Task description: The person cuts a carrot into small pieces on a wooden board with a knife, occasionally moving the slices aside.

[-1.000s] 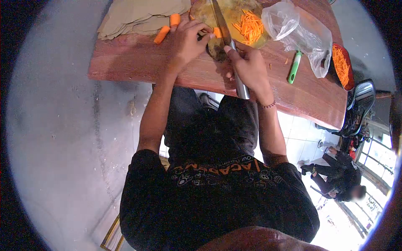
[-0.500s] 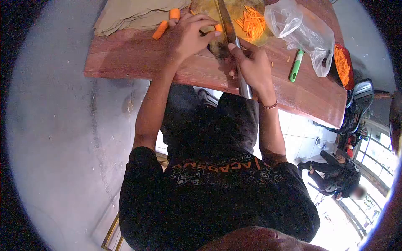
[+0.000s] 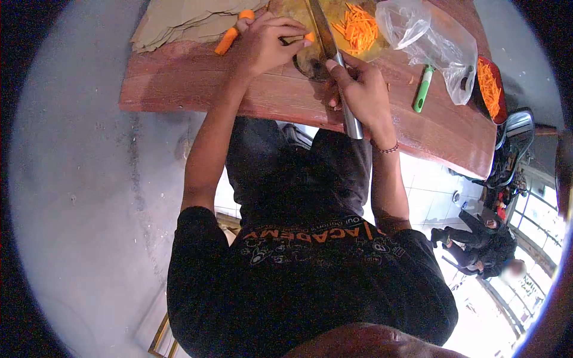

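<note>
My right hand [image 3: 362, 89] is wrapped round the metal handle of a knife [image 3: 324, 30], its blade pointing away from me over a round chopping board [image 3: 289, 8]. Fingertips and thumb of my left hand [image 3: 271, 45] pinch a small carrot piece [image 3: 309, 37] just left of the blade. Beside that hand's knuckles, a longer carrot piece [image 3: 227, 42] and a carrot chunk [image 3: 246, 14] lie at its left. Right of the blade, a heap of carrot strips [image 3: 358, 30] rests on the board.
On the wooden table [image 3: 179, 83] are brown paper sheets [image 3: 185, 21] at left, a clear plastic bag [image 3: 430, 42] and a green-handled peeler [image 3: 424, 89] at right. A dark bowl of carrot strips [image 3: 489, 89] stands at the right edge. Another person [image 3: 483, 244] sits in the background.
Both hands stay at the board in nearly the same places. The view has shifted slightly, and my left forearm leans a little further left.
</note>
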### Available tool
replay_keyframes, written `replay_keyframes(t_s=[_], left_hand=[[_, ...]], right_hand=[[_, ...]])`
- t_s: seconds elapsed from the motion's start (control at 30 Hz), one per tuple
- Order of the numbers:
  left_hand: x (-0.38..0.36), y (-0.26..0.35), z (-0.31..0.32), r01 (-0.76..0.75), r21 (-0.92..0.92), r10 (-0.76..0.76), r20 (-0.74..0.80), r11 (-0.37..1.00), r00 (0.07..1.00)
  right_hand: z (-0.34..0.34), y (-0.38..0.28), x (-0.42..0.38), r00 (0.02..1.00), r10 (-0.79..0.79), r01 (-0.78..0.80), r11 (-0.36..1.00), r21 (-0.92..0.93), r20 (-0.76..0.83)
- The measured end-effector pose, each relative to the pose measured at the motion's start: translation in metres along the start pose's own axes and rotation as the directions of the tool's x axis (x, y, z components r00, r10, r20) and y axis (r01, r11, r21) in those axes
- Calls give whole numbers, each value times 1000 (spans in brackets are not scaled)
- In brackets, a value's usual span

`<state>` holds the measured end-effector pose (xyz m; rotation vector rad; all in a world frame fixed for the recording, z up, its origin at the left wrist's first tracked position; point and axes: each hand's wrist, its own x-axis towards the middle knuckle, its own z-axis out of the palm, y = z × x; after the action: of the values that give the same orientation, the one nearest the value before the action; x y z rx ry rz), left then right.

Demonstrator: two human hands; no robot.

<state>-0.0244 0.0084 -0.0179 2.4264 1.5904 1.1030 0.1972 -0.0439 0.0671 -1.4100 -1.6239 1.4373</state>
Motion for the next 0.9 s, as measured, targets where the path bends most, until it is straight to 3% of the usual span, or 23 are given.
replay_keyframes(t_s=[0.13, 0.37, 0.43, 0.53, 0.7, 0.83, 0.9], left_hand=[[-2, -6, 1, -18, -58, 19, 12, 998, 1000], [-3, -13, 8, 10, -165, -11, -10, 986, 1000], [-3, -11, 7, -48, 13, 48, -52, 999, 997], [-3, -8, 2, -25, -38, 26, 44, 999, 999], [0, -7, -1, -66, -21, 67, 20, 998, 998], [1, -8, 0, -88, -9, 88, 18, 996, 996], [-1, -5, 1, -77, 7, 77, 1, 997, 997]], right_hand=[[-1, -6, -1, 999, 38, -38, 998, 43, 4], [1, 6, 0, 999, 38, -38, 998, -56, -6], [4, 6, -1, 998, 57, -57, 995, -87, -8], [8, 7, -1, 999, 26, -28, 999, -36, -45], [11, 20, 5, 992, -99, 87, 986, -141, -83], [15, 11, 1, 994, -44, 24, 981, -192, -101], [18, 15, 2, 984, -132, 99, 961, -257, -117]])
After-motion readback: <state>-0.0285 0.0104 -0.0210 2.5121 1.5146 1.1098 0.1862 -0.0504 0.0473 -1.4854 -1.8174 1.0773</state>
